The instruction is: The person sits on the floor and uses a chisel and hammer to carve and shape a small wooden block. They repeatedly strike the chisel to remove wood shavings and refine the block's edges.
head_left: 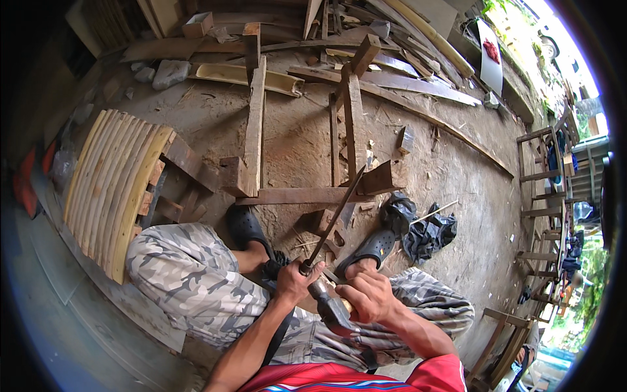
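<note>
My left hand (295,285) is closed around the lower end of a long, narrow dark blade (337,217), which slants up and away to the right. Just below that fist, by the blade's butt end, is the dark metal head of a hammer (334,312). Whether the two touch, I cannot tell. My right hand (372,297) grips the hammer's short wooden handle. Beyond my feet lies a wooden frame (297,196) of legs and rails, partly behind the blade. A notched wood block (321,225) sits on the ground between my shoes.
A slatted wooden stool (117,189) lies at my left knee. Crumpled black plastic (431,232) is beside my right shoe. A long wooden strip (444,130) crosses the dirt floor. Planks and scrap (392,59) pile up at the back. Wooden frames (542,196) line the right side.
</note>
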Motion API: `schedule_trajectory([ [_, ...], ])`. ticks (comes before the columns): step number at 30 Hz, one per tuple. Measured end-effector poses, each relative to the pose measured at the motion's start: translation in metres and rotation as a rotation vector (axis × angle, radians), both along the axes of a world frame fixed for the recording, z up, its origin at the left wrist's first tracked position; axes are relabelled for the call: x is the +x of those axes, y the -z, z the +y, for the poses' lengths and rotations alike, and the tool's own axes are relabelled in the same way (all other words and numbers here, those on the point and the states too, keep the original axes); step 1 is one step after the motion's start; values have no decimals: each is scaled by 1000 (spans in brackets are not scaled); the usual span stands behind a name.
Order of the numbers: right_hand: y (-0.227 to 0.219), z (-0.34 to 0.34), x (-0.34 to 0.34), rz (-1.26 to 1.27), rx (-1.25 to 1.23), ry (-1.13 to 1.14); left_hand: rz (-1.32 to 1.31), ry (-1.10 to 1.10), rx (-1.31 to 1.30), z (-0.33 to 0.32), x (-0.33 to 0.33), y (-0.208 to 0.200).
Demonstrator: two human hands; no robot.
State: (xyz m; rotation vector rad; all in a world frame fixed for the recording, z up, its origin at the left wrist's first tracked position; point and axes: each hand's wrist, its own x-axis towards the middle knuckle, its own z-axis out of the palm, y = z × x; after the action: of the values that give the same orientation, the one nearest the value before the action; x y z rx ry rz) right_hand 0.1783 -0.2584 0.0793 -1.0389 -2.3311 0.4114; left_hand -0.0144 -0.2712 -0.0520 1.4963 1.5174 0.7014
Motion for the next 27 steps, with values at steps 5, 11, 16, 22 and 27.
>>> schedule_trajectory([
  [5, 1, -1, -2, -208, -326, 206, -13, 19, -6, 0, -2, 3],
  [11, -10, -4, 0, 35, -45, -79, 26, 13, 14, 2, 0, -1],
  [16, -10, 4, -1, -159, -399, 338, 8, 15, 29, 2, 1, -5],
  [22, -9, -7, 2, 36, 6, -84, -25, -28, -84, 2, 1, -3],
  [27, -2, 2, -1, -95, -326, 203, 31, 16, 1, -3, 3, -6],
])
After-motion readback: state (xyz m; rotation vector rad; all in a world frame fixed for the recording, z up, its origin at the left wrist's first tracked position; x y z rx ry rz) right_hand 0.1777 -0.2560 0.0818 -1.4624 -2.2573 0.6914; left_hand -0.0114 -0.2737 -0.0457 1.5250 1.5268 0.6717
